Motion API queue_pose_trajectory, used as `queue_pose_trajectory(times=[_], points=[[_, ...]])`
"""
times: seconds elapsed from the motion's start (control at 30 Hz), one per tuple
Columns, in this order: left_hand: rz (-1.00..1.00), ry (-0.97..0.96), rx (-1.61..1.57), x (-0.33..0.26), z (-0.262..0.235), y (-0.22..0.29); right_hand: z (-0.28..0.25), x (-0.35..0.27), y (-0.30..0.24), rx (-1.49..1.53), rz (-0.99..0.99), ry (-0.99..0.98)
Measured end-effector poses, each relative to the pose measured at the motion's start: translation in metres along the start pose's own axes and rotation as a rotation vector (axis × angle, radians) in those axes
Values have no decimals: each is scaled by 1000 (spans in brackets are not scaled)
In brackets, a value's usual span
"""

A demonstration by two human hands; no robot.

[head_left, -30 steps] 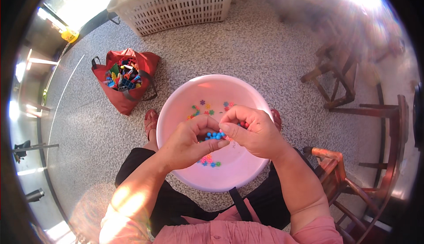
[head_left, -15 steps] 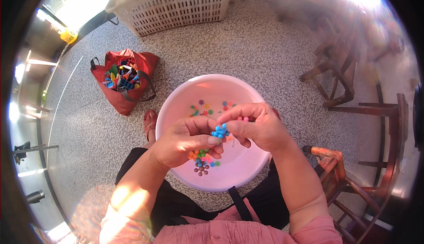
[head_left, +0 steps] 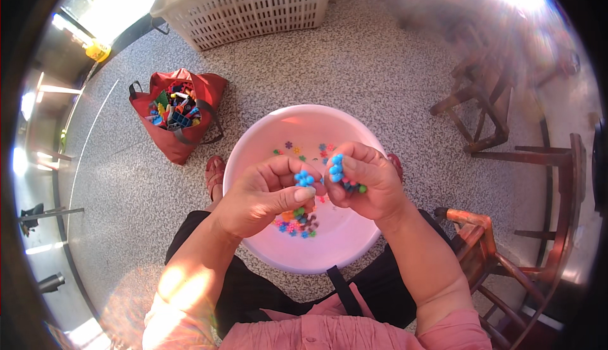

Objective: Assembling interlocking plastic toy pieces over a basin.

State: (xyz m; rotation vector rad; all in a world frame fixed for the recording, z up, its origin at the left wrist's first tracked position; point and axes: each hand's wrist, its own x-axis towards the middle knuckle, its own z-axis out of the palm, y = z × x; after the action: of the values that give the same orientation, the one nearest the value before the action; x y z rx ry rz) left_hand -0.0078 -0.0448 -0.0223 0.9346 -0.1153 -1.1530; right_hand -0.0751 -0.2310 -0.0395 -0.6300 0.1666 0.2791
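Note:
Over a pink basin (head_left: 345,242), my left hand (head_left: 259,195) pinches a blue flower-shaped toy piece (head_left: 304,178) between thumb and forefinger. Orange, green and brown knobbed pieces (head_left: 304,217) show under its fingers; whether they are joined to the blue one cannot be made out. My right hand (head_left: 380,192) holds another blue knobbed piece (head_left: 336,168) at thumb and forefinger. Its curled fingers keep more pieces, pink and green (head_left: 362,188) among them. The two blue pieces are apart. Small loose flower pieces (head_left: 296,150) in many colours lie on the basin's bottom, partly hidden by my hands.
A red bag (head_left: 180,144) full of mixed plastic toy parts stands on the speckled floor at the left. Beyond the basin is a white slatted basket (head_left: 253,14). Wooden stools (head_left: 468,242) and a dark wooden frame (head_left: 487,122) stand at the right.
My hands have moved apart slightly. A blue piece now shows in each hand, where the blue cluster was between them. The right hand has turned, showing pink and green pieces in its fingers.

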Motion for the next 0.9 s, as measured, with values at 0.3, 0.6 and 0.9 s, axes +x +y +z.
queue_pose_trajectory(times=[0.3,0.6,0.9], points=[[129,-7,328,3,0,-2,5,-2,-6,-309,152,94],[247,-24,590,9,10,-9,14,2,7,-956,-124,2],[-3,32,508,2,1,3,12,-7,-11,-801,19,128]])
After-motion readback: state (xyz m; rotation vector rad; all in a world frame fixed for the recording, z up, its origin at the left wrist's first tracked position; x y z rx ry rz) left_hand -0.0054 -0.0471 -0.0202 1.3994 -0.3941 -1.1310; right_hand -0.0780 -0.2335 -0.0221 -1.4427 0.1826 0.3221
